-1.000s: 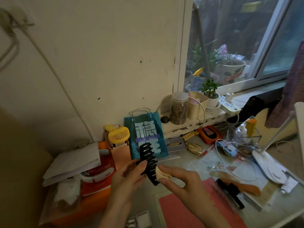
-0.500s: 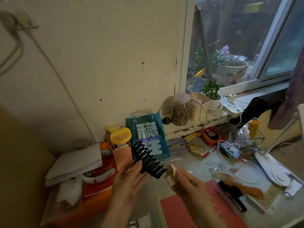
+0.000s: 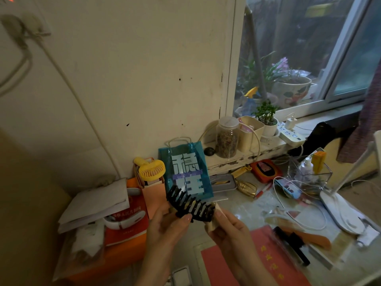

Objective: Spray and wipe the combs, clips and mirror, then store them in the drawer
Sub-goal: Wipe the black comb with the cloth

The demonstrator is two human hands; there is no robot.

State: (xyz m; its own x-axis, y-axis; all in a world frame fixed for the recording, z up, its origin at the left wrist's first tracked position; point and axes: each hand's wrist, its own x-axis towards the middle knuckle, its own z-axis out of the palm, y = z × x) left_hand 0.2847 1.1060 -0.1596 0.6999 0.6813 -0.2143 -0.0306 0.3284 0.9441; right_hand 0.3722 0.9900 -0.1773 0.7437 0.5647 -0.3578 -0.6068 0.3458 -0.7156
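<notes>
My left hand (image 3: 165, 228) holds a black claw hair clip (image 3: 188, 204) above the desk, its teeth pointing up and away. My right hand (image 3: 228, 228) pinches a small beige wipe cloth (image 3: 214, 218) and presses it against the clip's right end. On the desk to the right lie a black comb (image 3: 293, 247) and an orange comb (image 3: 309, 239). A small white spray bottle (image 3: 306, 166) stands in a clear organiser box. I see no mirror and no drawer.
A teal gift bag (image 3: 185, 170), a yellow handheld fan (image 3: 151, 169) and stacked red and orange boxes (image 3: 123, 234) stand at the back left. A red mat (image 3: 257, 263) lies below my hands. A white desk lamp base (image 3: 342, 213), cables and a power strip (image 3: 290, 136) sit to the right.
My left hand has tipped the clip from near upright to lying almost level. My right hand with the cloth came off the clip, then returned to its right end.
</notes>
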